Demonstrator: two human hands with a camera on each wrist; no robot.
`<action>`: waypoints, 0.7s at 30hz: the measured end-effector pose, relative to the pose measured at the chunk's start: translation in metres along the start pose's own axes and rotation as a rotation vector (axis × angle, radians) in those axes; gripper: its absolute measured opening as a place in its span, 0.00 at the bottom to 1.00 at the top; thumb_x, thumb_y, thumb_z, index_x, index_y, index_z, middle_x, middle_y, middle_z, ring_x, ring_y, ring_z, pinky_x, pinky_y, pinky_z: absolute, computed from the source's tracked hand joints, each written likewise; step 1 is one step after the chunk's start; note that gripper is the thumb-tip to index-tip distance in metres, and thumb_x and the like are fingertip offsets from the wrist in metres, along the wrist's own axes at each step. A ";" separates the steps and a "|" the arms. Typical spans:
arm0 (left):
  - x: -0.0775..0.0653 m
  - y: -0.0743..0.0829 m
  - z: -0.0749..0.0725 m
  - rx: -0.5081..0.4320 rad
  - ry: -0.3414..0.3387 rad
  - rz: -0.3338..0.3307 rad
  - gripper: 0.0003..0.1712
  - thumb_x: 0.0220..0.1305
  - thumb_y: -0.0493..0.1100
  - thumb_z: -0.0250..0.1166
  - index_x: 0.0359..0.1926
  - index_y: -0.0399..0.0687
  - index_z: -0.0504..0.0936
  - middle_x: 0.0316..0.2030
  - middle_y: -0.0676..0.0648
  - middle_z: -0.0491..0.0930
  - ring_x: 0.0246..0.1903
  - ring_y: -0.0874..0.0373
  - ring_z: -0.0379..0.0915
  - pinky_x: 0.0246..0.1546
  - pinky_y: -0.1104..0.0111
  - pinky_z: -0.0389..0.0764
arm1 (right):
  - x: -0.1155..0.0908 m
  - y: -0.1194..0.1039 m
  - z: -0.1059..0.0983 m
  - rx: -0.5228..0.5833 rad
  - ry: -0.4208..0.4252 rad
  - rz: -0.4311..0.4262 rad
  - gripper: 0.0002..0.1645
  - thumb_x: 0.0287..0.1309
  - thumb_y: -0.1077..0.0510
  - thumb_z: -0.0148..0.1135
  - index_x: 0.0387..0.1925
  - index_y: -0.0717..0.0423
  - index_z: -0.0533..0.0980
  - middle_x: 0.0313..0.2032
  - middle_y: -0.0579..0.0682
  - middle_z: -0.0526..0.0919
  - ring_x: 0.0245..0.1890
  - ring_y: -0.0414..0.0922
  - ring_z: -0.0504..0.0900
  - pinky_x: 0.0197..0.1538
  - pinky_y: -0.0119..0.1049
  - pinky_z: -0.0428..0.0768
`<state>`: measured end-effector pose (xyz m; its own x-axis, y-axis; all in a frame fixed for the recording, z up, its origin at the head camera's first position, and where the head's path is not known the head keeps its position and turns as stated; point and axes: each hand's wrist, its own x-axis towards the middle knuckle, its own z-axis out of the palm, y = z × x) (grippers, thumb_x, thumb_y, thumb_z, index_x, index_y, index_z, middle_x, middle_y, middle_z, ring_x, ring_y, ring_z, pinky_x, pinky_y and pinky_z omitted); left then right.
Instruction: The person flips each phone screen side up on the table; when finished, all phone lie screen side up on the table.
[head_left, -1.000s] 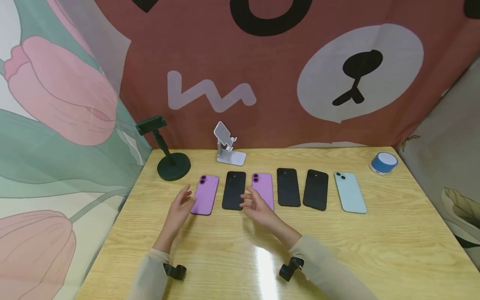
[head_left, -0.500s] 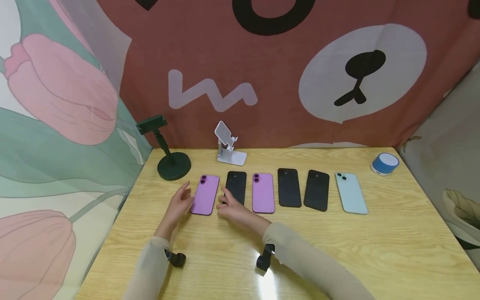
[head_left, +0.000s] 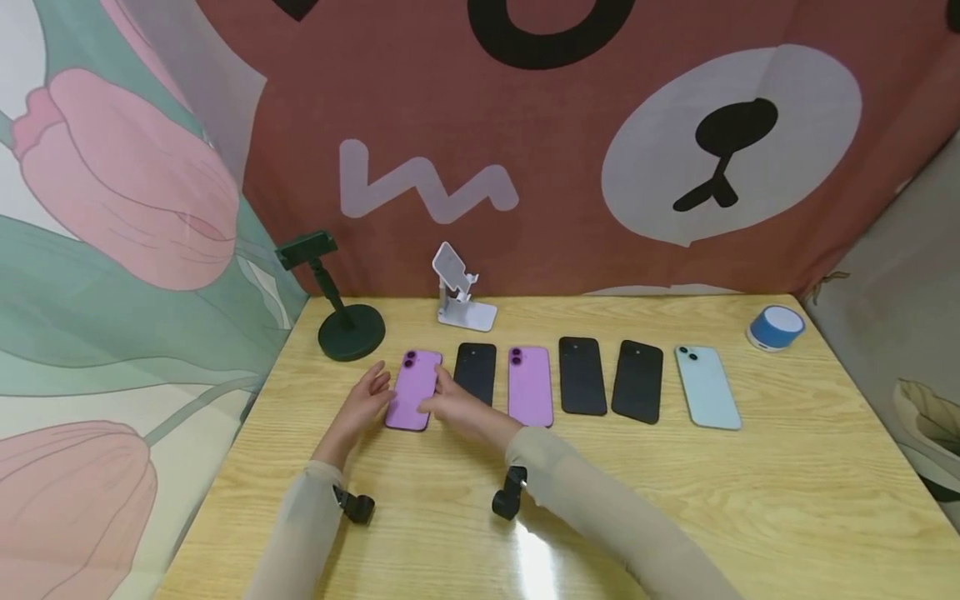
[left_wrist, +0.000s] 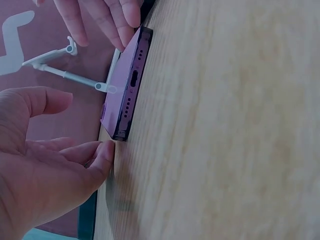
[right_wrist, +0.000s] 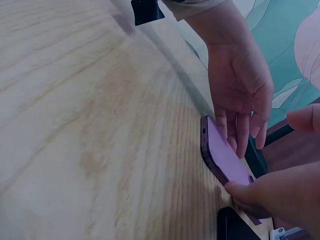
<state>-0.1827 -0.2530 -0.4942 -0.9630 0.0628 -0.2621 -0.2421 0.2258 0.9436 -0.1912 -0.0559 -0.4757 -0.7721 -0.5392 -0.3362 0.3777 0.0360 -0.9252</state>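
Observation:
A purple phone (head_left: 413,392) lies back up at the left end of a row of phones, its two camera lenses at the far end. My left hand (head_left: 366,404) is at its left edge; in the left wrist view the fingertips (left_wrist: 106,152) are right at the phone's near corner. On the opposite side my right hand (head_left: 459,406) reaches over part of a black phone (head_left: 476,371), its fingertips (right_wrist: 236,189) at the purple phone's right edge. Both hands have loosely bent fingers and raised thumbs, facing each other across the phone.
Further right lie another purple phone (head_left: 529,387), two black phones (head_left: 582,375) and a pale blue phone (head_left: 708,387). Behind stand a dark green stand (head_left: 351,332) and a white phone stand (head_left: 467,314). A blue and white cylinder (head_left: 776,327) sits at the back right.
My right hand has moved left from the second purple phone, across the black phone, to the right edge of the leftmost purple phone. My left hand has stayed at its left edge.

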 end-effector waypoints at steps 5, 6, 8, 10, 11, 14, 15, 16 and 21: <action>0.002 0.000 0.001 0.049 -0.029 0.000 0.41 0.68 0.34 0.53 0.73 0.37 0.39 0.70 0.29 0.46 0.70 0.37 0.42 0.67 0.52 0.50 | 0.006 0.000 0.004 -0.050 0.059 0.006 0.61 0.47 0.65 0.59 0.73 0.58 0.31 0.73 0.63 0.33 0.72 0.55 0.37 0.70 0.51 0.46; 0.003 -0.001 0.002 0.063 -0.030 0.001 0.41 0.68 0.34 0.53 0.73 0.36 0.39 0.70 0.29 0.45 0.70 0.37 0.42 0.67 0.52 0.50 | 0.007 0.000 0.005 -0.063 0.062 0.008 0.61 0.47 0.65 0.60 0.73 0.58 0.31 0.73 0.62 0.32 0.72 0.55 0.36 0.70 0.51 0.44; 0.003 -0.003 0.003 0.099 -0.032 0.004 0.41 0.67 0.35 0.53 0.73 0.35 0.40 0.70 0.30 0.46 0.70 0.37 0.42 0.67 0.52 0.50 | 0.007 0.000 0.007 -0.085 0.065 0.010 0.61 0.48 0.64 0.60 0.73 0.58 0.31 0.73 0.62 0.32 0.72 0.55 0.35 0.70 0.51 0.41; 0.004 -0.004 0.004 0.133 -0.040 0.012 0.42 0.67 0.35 0.54 0.73 0.34 0.40 0.70 0.30 0.47 0.69 0.37 0.43 0.67 0.52 0.51 | 0.008 0.001 0.009 -0.101 0.073 0.008 0.60 0.48 0.64 0.60 0.73 0.59 0.32 0.73 0.63 0.32 0.72 0.55 0.35 0.70 0.51 0.40; 0.004 -0.004 0.005 0.146 -0.043 0.014 0.42 0.66 0.35 0.54 0.73 0.34 0.40 0.70 0.30 0.47 0.69 0.37 0.43 0.66 0.52 0.51 | 0.008 0.000 0.010 -0.105 0.082 0.004 0.60 0.48 0.64 0.60 0.73 0.60 0.32 0.73 0.62 0.32 0.72 0.56 0.35 0.70 0.51 0.40; 0.004 -0.004 0.006 0.157 -0.040 0.012 0.42 0.66 0.36 0.54 0.73 0.34 0.41 0.70 0.31 0.49 0.69 0.38 0.45 0.66 0.52 0.52 | 0.008 0.001 0.012 -0.107 0.113 -0.002 0.59 0.48 0.64 0.60 0.73 0.61 0.35 0.73 0.62 0.34 0.72 0.56 0.37 0.70 0.51 0.42; 0.004 -0.004 0.006 0.150 -0.037 0.010 0.42 0.65 0.35 0.55 0.73 0.34 0.42 0.70 0.31 0.50 0.69 0.38 0.45 0.66 0.52 0.53 | 0.009 0.001 0.013 -0.094 0.124 -0.004 0.58 0.48 0.64 0.60 0.73 0.61 0.36 0.73 0.63 0.36 0.72 0.56 0.38 0.70 0.52 0.43; 0.005 -0.003 0.006 0.141 -0.034 0.008 0.42 0.65 0.35 0.55 0.73 0.34 0.42 0.69 0.31 0.50 0.69 0.38 0.46 0.66 0.52 0.53 | 0.008 0.002 0.013 -0.076 0.131 -0.009 0.58 0.48 0.64 0.60 0.73 0.61 0.37 0.73 0.63 0.37 0.72 0.56 0.39 0.70 0.51 0.44; 0.006 -0.004 0.004 0.079 -0.029 -0.016 0.43 0.63 0.34 0.56 0.73 0.36 0.42 0.69 0.32 0.53 0.68 0.38 0.48 0.65 0.51 0.55 | 0.006 0.008 0.016 0.035 0.156 -0.029 0.52 0.48 0.64 0.59 0.72 0.62 0.46 0.71 0.66 0.44 0.72 0.58 0.44 0.69 0.52 0.46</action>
<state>-0.1867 -0.2501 -0.4999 -0.9549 0.0869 -0.2840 -0.2462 0.3033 0.9206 -0.1849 -0.0725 -0.4825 -0.8517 -0.4026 -0.3355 0.3700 -0.0086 -0.9290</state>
